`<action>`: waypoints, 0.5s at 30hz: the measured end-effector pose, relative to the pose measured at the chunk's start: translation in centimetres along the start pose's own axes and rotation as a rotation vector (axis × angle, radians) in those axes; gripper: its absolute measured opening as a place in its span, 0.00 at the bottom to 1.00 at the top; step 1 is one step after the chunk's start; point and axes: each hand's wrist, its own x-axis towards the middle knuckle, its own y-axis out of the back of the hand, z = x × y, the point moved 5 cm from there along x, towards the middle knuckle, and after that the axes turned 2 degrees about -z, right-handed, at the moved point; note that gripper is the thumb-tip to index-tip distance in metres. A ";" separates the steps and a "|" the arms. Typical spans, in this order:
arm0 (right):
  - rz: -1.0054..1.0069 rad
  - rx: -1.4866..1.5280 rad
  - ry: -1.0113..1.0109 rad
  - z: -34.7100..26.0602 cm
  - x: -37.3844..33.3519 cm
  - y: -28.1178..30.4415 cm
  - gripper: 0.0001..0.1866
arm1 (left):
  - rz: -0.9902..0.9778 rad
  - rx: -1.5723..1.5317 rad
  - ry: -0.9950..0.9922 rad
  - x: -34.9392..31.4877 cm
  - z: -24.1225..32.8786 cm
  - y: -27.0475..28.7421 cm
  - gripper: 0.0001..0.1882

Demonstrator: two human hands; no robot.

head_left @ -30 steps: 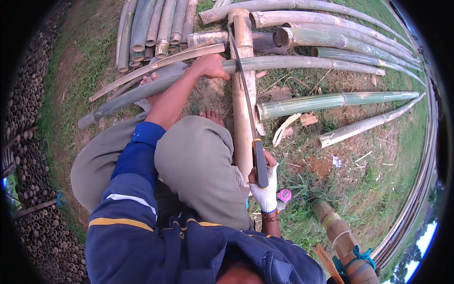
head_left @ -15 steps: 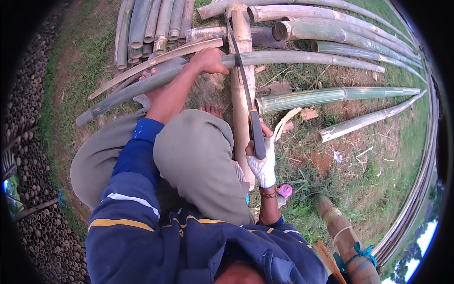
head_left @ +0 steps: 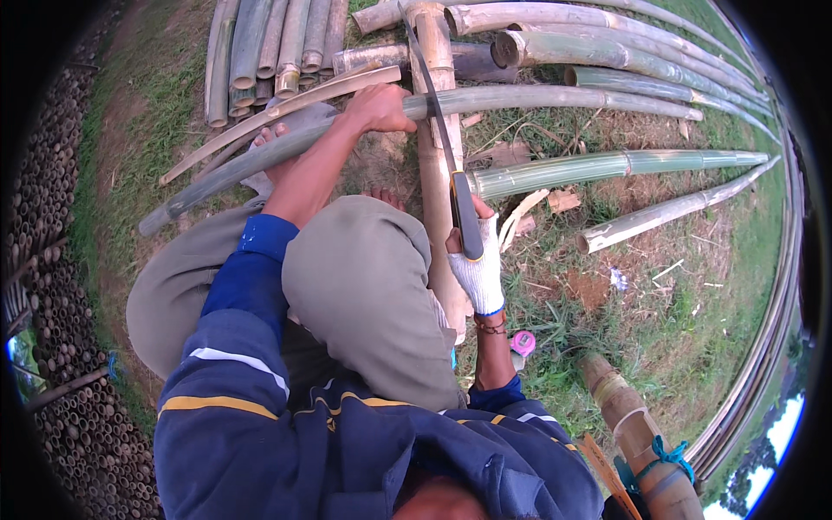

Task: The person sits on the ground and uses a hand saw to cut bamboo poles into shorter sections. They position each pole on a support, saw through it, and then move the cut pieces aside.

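My left hand is bare and wrapped over a grey-green bamboo pole, which lies across a thicker pale bamboo post. In a white fingerless-looking glove, my right hand grips the black and yellow handle of a hand saw. The saw's long dark blade crosses the pole just right of my left hand, over the post. Whether the teeth have cut into the pole cannot be made out. A split bamboo strip lies beyond my left forearm.
Several bamboo poles lie at the far right, with a green one nearer. Cut lengths are stacked at the far left. A pink tape measure rests on grass by my right wrist. An upright bamboo piece with blue ties stands lower right.
My right hand has pushed the saw forward, away from my body, so the handle sits farther up and the blade reaches farther past the pole. My left hand keeps its hold on the pole.
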 end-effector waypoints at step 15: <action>-0.026 0.042 -0.160 1.4 -4.4 1.3 0.35 | 0.054 0.033 -0.046 0.4 1.2 0.6 0.41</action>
